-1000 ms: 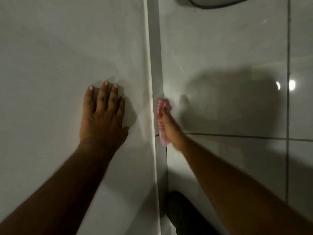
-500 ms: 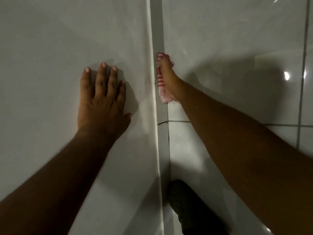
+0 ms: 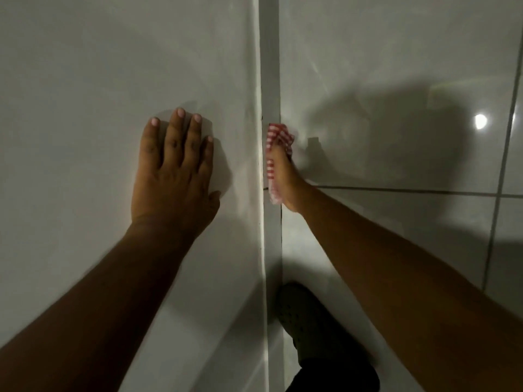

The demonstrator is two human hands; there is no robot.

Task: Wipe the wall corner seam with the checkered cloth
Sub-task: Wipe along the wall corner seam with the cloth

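Right hand [image 3: 285,179] clutching checkered cloth [image 3: 272,165] against corner seam [image 3: 270,80] (no legible writing), left hand [image 3: 172,174] flat, fingers spread.

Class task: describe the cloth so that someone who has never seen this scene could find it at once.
Find the vertical corner seam where the plain wall meets the glossy tiled wall. Partway down, the right hand presses the checkered cloth against it. It is the only red-and-white patterned thing among grey surfaces.

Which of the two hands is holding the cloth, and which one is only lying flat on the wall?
The right hand holds the checkered cloth against the corner seam. The left hand is empty, spread flat on the left wall.
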